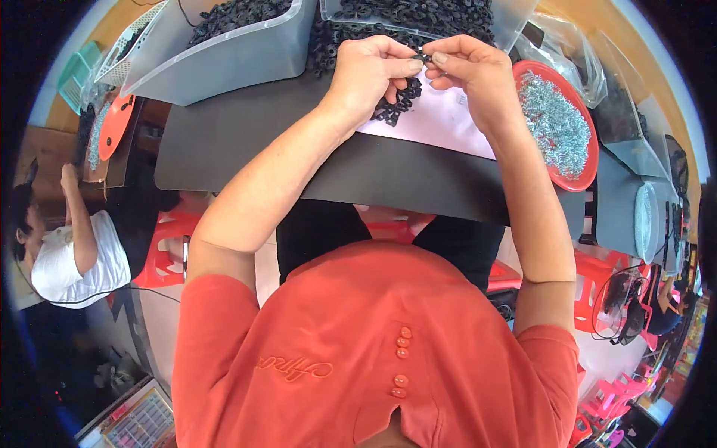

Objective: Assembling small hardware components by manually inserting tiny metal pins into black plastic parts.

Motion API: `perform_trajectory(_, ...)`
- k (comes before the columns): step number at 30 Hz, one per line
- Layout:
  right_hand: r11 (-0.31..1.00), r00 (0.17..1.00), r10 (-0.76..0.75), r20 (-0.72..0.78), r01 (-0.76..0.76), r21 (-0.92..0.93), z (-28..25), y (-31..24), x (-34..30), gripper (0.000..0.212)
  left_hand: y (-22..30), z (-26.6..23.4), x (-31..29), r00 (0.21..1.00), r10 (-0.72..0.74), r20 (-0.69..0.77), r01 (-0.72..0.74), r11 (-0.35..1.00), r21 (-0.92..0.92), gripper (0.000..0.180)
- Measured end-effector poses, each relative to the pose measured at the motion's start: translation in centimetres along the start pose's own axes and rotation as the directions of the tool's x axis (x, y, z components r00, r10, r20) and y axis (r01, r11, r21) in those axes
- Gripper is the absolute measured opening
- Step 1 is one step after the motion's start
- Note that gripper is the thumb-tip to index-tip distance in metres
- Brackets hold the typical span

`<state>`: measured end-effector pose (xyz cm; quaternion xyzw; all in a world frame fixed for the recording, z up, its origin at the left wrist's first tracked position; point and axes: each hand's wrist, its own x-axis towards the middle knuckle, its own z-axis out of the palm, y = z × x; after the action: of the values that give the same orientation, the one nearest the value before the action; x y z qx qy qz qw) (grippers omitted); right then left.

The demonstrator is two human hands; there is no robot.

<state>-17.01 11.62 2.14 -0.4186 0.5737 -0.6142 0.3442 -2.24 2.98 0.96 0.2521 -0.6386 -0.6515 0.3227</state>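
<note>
Left of the red dish (pixel 583 179), the left hand (pixel 364 73) and right hand (pixel 479 81) pinch between their fingertips a small part (pixel 424 57), black and mostly hidden.

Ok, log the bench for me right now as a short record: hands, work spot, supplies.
Left hand: pinching a dark part
Right hand: fingertips closed at the same part
Work spot: white sheet on the dark table
On sheet: loose black pieces
Right side: red tray of silver pieces
Left side: clear bin of black pieces
Unclear: the part's exact shape
</note>
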Motion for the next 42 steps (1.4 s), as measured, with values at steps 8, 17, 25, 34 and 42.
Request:
perform_trajectory(8, 0.996, 0.996, -0.089, -0.003, 0.089, 0.031, 0.7, 0.9, -0.6, 0.016, 0.2, 0.3, -0.4, 1.000, 0.000, -0.012, 0.001, 1.000, 0.022, 0.008)
perform_trajectory(17, 0.995, 1.000, 0.005, 0.022, -0.007, 0.096, 0.3, 0.8, -0.9, 0.014, 0.1, 0.4, -0.5, 0.998, 0.046, -0.038, -0.044, 0.998, 0.039, 0.007)
perform_trajectory(25, 0.998, 0.999, -0.028, 0.015, 0.027, 0.050, 0.5, 1.0, -0.9, 0.013, -0.1, 0.4, -0.7, 0.994, 0.111, -0.019, -0.109, 0.988, 0.109, 0.007)
perform_trajectory(34, 0.999, 0.999, -0.046, 0.030, 0.046, 0.003, 0.3, 1.2, -0.9, 0.015, -0.4, 0.4, -0.4, 0.990, 0.139, -0.023, -0.136, 0.985, 0.103, 0.005)
perform_trajectory(42, 0.954, 0.981, -0.195, -0.022, 0.184, -0.237, 0.7, 1.7, -0.9, 0.015, -0.6, 0.5, -0.4, 0.974, 0.224, -0.033, -0.207, 0.942, 0.264, 0.007)
